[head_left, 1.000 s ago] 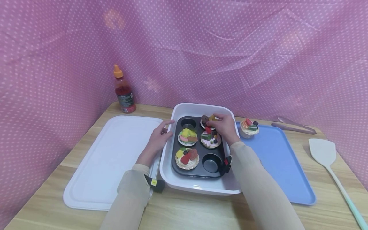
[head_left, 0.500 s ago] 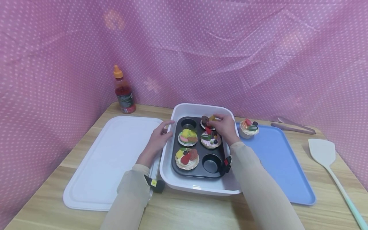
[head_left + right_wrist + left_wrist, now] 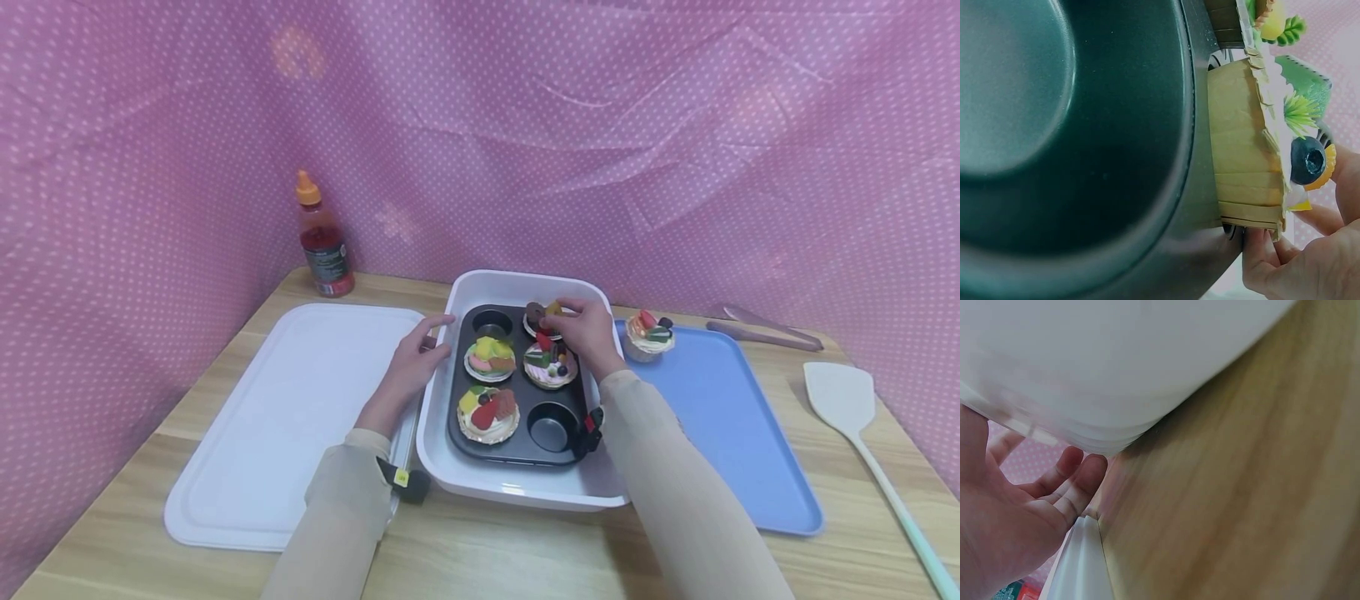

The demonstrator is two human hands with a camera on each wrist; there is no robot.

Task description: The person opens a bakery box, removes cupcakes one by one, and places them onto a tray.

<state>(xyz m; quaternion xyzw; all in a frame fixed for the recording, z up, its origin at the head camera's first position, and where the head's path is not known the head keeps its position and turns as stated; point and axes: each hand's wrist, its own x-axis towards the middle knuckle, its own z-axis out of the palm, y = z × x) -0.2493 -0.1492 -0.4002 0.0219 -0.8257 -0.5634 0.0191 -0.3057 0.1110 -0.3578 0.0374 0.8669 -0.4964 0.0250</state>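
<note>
A dark muffin tin (image 3: 517,450) lies inside a white basin (image 3: 517,492), bearing several decorated cupcakes. My right hand (image 3: 588,329) pinches the back right cupcake (image 3: 536,321), topped with a brown ring and a yellow piece, which sits in its cup. Just in front of it is a cupcake with blueberries (image 3: 551,367); in the right wrist view its paper case (image 3: 1244,144) hides the pinched one. My left hand (image 3: 412,354) holds the basin's left rim, with some fingers below the rim in the left wrist view. Two tin cups, back left and front right, are bare.
Left of the basin lies a white lid-like board (image 3: 292,425). A blue tray (image 3: 735,433) on the right bears one cupcake (image 3: 648,336). Tongs (image 3: 765,333) and a pale spatula (image 3: 840,396) lie further right. A sauce bottle (image 3: 326,250) stands at the back left.
</note>
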